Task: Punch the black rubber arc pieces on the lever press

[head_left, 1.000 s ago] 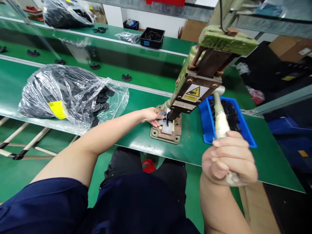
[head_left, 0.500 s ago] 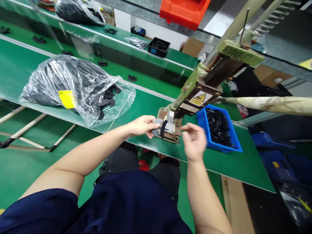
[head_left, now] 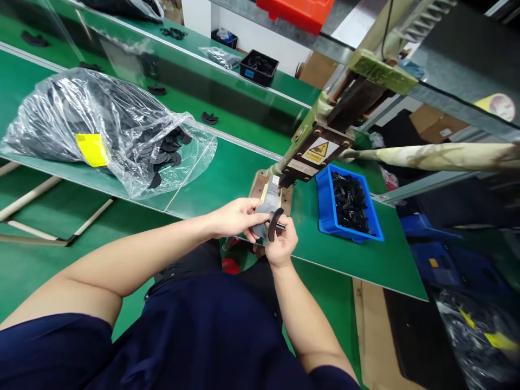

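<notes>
My left hand (head_left: 239,218) pinches a flat grey piece (head_left: 261,221) just in front of the press base (head_left: 287,196). Beside it my right hand (head_left: 281,241) grips a curved black part (head_left: 274,224), which touches or lies close to the grey piece. Both hands meet at the near edge of the green table. Above the base stands the press (head_left: 311,154) with a yellow warning label. A blue bin (head_left: 325,203) of black parts is to the right of the base.
A clear plastic bag (head_left: 77,103) of dark curved parts lies at the left. The press's long handle (head_left: 439,156) reaches out to the right. Behind the divider are a black bin (head_left: 258,78) and loose curved parts. A red bin (head_left: 300,13) hangs at the top.
My right hand has moved left from beside the base and closed on the black part. The black and grey pieces have come off the base toward me. The view has shifted slightly.
</notes>
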`<state>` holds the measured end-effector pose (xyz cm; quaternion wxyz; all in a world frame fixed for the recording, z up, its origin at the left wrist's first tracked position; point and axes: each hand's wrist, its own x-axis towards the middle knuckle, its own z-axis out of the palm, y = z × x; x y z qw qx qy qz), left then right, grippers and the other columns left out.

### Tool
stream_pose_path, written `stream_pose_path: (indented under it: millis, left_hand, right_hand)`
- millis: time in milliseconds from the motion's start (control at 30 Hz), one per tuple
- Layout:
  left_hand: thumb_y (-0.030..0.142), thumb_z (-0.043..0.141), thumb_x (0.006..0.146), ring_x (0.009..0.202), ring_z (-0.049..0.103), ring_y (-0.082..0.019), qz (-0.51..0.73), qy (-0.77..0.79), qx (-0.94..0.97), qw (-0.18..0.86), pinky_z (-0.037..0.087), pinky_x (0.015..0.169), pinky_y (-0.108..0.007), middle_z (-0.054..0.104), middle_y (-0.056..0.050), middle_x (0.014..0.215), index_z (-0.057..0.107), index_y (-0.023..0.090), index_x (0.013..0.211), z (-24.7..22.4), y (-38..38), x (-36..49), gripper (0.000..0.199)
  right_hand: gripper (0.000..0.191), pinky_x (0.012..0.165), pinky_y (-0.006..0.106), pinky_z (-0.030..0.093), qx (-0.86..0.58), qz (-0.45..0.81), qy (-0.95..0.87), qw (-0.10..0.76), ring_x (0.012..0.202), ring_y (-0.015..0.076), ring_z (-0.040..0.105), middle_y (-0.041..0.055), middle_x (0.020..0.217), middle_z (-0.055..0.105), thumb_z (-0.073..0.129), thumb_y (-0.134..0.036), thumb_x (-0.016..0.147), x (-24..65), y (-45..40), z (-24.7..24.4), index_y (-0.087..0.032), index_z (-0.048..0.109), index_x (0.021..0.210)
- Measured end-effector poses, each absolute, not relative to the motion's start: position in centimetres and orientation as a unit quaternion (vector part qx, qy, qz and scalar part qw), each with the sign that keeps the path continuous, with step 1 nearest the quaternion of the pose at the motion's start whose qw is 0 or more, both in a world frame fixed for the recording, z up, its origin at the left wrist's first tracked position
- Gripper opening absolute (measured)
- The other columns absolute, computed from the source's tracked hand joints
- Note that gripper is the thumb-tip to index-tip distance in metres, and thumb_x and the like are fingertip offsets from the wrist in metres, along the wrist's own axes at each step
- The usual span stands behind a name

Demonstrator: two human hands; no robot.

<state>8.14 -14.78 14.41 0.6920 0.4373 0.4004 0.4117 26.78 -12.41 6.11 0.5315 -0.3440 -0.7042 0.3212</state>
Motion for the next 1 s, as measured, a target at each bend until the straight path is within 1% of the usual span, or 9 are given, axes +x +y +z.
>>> stream_pose_path:
  millis: [100,233,400,500,600,667,800,900,1000]
  left_hand:
    - [0.058,0.084,0.083,0.053,0.07,-0.014,0.401,0.427,0.437,0.683,0.061,0.052,-0.025,0.073,-0.003,0.071,0.057,0.018,0.09,14.1,-14.4,8.2,0.049]
    - [0.052,0.083,0.085,0.053,0.07,-0.016,0.376,0.481,0.485,0.626,0.059,0.052,-0.026,0.07,-0.001,0.066,0.055,0.02,0.084,14.0,-14.2,7.4,0.042]
    - [0.051,0.072,0.093,0.056,0.067,-0.015,0.337,0.515,0.552,0.563,0.053,0.052,-0.025,0.066,0.001,0.069,0.054,0.023,0.085,13.8,-15.0,6.9,0.035]
    - [0.047,0.07,0.094,0.067,0.065,-0.016,0.352,0.54,0.626,0.439,0.051,0.058,-0.026,0.065,0.0,0.078,0.06,0.022,0.092,14.3,-15.5,6.9,0.026]
    - [0.042,0.071,0.094,0.089,0.065,-0.02,0.398,0.552,0.687,0.254,0.053,0.077,-0.031,0.067,-0.005,0.096,0.066,0.022,0.1,15.2,-15.6,7.0,0.021]
    - [0.043,0.068,0.097,0.093,0.063,-0.021,0.385,0.533,0.73,0.186,0.051,0.086,-0.034,0.066,-0.006,0.095,0.067,0.022,0.094,15.6,-15.5,7.2,0.021]
    - [0.042,0.064,0.099,0.077,0.056,-0.02,0.324,0.514,0.776,0.17,0.046,0.08,-0.035,0.058,-0.003,0.074,0.059,0.022,0.071,15.4,-15.1,8.0,0.035]
    - [0.04,0.064,0.098,0.073,0.053,-0.02,0.317,0.53,0.766,0.178,0.042,0.074,-0.035,0.054,-0.003,0.07,0.054,0.022,0.065,15.0,-14.9,8.5,0.039]
    - [0.039,0.064,0.097,0.069,0.051,-0.018,0.33,0.532,0.744,0.234,0.039,0.069,-0.033,0.053,-0.002,0.069,0.051,0.022,0.063,14.7,-14.8,8.9,0.041]
  right_hand:
    - [0.015,0.083,0.034,0.06,-0.346,0.31,-0.726,0.507,0.089,0.0165,0.071,0.0041,0.102,0.073,0.061,-0.036,0.099,27.1,-12.5,6.5,-0.024,0.062,0.109]
    - [0.018,0.092,0.039,0.061,-0.326,0.275,-0.775,0.466,0.099,0.02,0.072,0.0074,0.107,0.075,0.064,-0.035,0.097,28.3,-12.1,8.2,-0.024,0.067,0.112]
    - [0.018,0.093,0.041,0.061,-0.287,0.231,-0.822,0.435,0.102,0.0213,0.073,0.0082,0.107,0.076,0.066,-0.028,0.095,29.3,-12.1,9.5,-0.024,0.069,0.112]
    - [0.014,0.089,0.039,0.061,-0.275,0.213,-0.835,0.426,0.098,0.0204,0.072,0.0071,0.101,0.076,0.065,-0.025,0.094,29.5,-12.3,9.6,-0.024,0.068,0.108]
    - [0.012,0.087,0.038,0.06,-0.281,0.195,-0.838,0.425,0.097,0.0203,0.072,0.0074,0.1,0.075,0.064,-0.024,0.096,29.7,-12.3,9.5,-0.023,0.067,0.107]
    - [0.012,0.086,0.037,0.06,-0.283,0.187,-0.841,0.422,0.096,0.0199,0.072,0.0073,0.099,0.075,0.063,-0.024,0.097,29.8,-12.3,9.4,-0.023,0.066,0.108]
    - [0.016,0.088,0.038,0.06,-0.286,0.182,-0.851,0.401,0.098,0.0202,0.072,0.0078,0.104,0.076,0.062,-0.025,0.098,30.0,-12.2,9.2,-0.023,0.067,0.113]
    - [0.016,0.088,0.04,0.059,-0.292,0.181,-0.852,0.395,0.097,0.0209,0.071,0.0081,0.104,0.077,0.063,-0.026,0.098,30.1,-12.2,9.0,-0.023,0.067,0.113]
    - [0.013,0.086,0.04,0.059,-0.292,0.186,-0.847,0.403,0.094,0.021,0.071,0.0078,0.101,0.076,0.063,-0.027,0.097,30.0,-12.4,8.8,-0.023,0.068,0.109]
